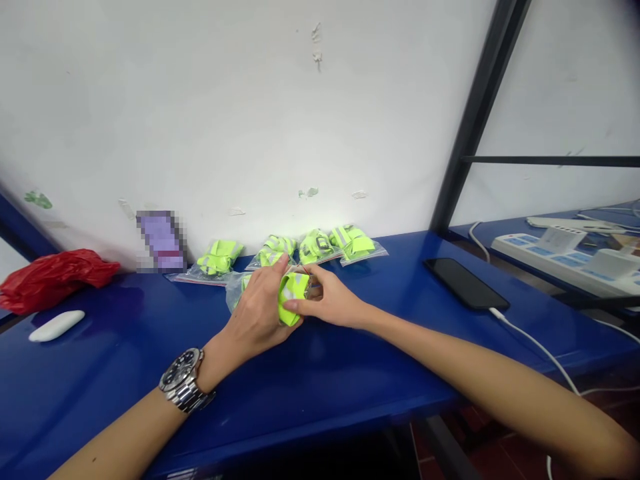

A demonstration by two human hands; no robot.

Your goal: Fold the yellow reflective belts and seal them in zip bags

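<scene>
A folded neon-yellow reflective strap bundle [291, 293] with silvery patches is between my hands, just above the blue table [320, 373]. My left hand [261, 301], back toward me and a metal watch on its wrist, closes around the bundle's left side. From the right, my right hand [333, 297] grips it with the thumb in front and the fingers behind. Part of a clear plastic bag [233, 293] shows past my left hand, with some yellow inside. My left fingertips are hidden.
Several bagged yellow reflective bundles [354, 243] lie along the wall. At left are a red plastic bag [60, 277], a white case [57, 326] and an upright blurred phone [164, 241]. A black phone [466, 284] with a white cable and a power strip [565, 257] are right.
</scene>
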